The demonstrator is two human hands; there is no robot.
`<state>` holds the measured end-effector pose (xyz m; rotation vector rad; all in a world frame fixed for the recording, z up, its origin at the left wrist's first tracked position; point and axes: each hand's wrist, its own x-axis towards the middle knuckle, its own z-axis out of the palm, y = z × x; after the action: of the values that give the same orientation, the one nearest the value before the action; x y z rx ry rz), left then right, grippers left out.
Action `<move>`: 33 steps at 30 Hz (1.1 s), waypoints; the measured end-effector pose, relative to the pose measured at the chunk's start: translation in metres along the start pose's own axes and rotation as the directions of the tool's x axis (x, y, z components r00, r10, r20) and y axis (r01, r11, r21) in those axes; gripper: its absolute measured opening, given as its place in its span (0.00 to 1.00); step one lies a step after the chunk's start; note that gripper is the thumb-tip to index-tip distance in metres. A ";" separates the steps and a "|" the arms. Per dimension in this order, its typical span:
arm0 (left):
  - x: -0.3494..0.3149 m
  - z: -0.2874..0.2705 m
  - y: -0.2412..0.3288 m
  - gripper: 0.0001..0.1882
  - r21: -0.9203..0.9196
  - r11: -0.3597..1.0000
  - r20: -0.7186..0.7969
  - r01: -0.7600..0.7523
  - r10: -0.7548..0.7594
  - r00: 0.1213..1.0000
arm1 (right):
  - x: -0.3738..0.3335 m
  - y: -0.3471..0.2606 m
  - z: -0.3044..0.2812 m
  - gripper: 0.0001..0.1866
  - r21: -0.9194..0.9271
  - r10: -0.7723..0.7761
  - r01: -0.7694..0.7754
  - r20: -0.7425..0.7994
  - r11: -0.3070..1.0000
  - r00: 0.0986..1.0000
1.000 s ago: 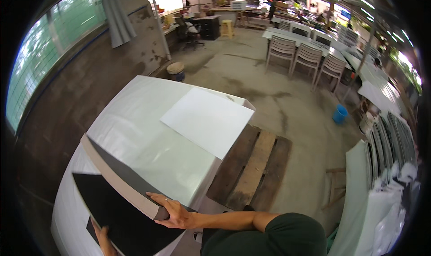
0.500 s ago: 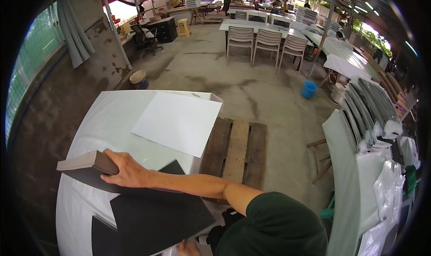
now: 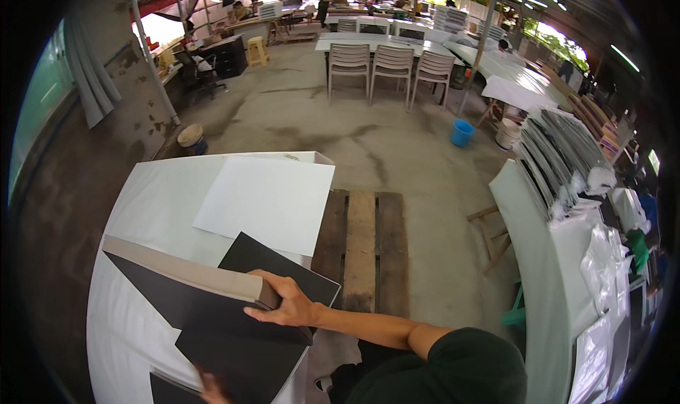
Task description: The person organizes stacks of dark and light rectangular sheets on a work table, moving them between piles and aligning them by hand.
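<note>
My right hand (image 3: 289, 301) grips the near end of a thick block (image 3: 191, 268), its thumb and fingers on either side. The block looks like a stack of black-faced boards with beige-grey edges, tilted up over the table. Under and beside it lie flat black boards (image 3: 241, 358), one of them partly behind my right hand. At the lower edge my left hand (image 3: 212, 388) is over these boards, smeared by motion, so its fingers are unclear. A white sheet (image 3: 265, 202) lies farther off on the white-covered table (image 3: 159, 184).
A wooden pallet (image 3: 361, 255) lies on the floor right of the table. Another white-covered table (image 3: 528, 262) at the right holds stacked dark panels (image 3: 567, 160) and clear plastic wrap (image 3: 608, 262). A blue bucket (image 3: 462, 133) and chairs (image 3: 393, 67) stand farther off.
My right hand has moved right and nearer along the block, which now slants differently. My left hand has shifted left over the boards. The whole view has turned slightly to the right.
</note>
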<state>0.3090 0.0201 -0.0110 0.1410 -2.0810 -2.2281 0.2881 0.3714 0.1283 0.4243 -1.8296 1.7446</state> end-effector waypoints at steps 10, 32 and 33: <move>0.273 -0.127 0.053 0.37 0.098 0.974 0.135 -0.204 0.190 0.973 | -0.050 -0.045 0.047 0.31 0.107 -0.067 0.055 0.113 0.993 0.991; 0.385 -0.150 0.032 0.27 0.117 0.962 0.715 -0.248 0.092 0.693 | -0.086 -0.042 0.050 0.23 0.300 0.200 -0.225 0.113 0.927 0.973; 0.386 -0.143 0.037 0.27 0.030 0.993 0.717 -0.112 0.057 0.695 | -0.093 -0.034 0.045 0.24 0.281 0.234 -0.248 0.083 0.927 0.969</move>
<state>-0.0551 -0.1733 0.0136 -0.9697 -2.4142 -2.3806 0.3730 0.3094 0.1013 0.3681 -1.7207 2.2039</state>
